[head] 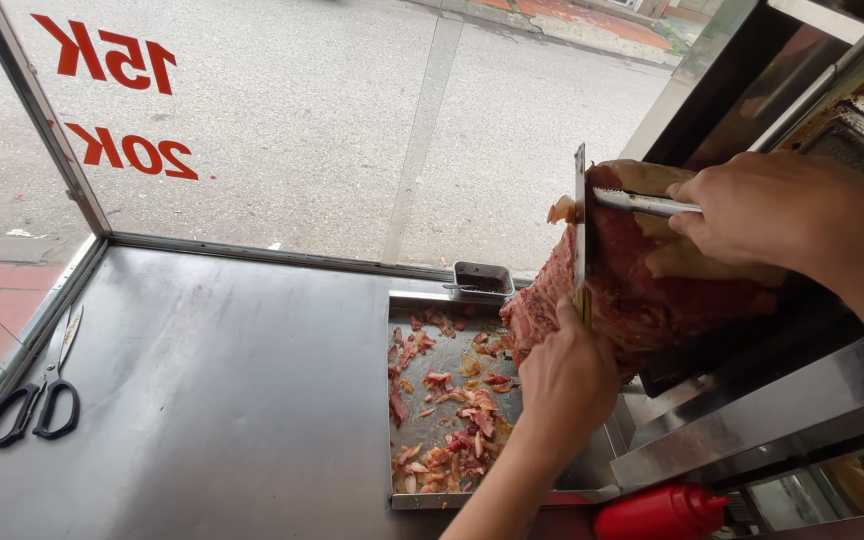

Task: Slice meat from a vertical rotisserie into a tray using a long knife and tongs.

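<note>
Meat on the vertical spit stands at the right of the steel counter, directly above the catch tray; it looks heavy, soft and greasy, so I judge it will give under pressure and slip if pinched hard. My left hand is closed around the lower handle of the long knife, whose blade stands upright against the cut face of the meat; my right hand is closed on metal tongs, whose tips press into the upper part of the meat near the blade. Best purchase, in my judgement, is at the firm upper crust with the tongs; the knife is rigid and should be held only by its handle.

Shavings lie scattered in the tray; a small dark metal cup sits at the tray's far edge, just beside the meat's lower end; a red squeeze bottle lies near my left forearm, close to the tray's near corner; black-handled scissors rest well apart at the counter's left edge; the glass pane closes the far side; the burner housing stands behind the meat and limits reach on the right.
</note>
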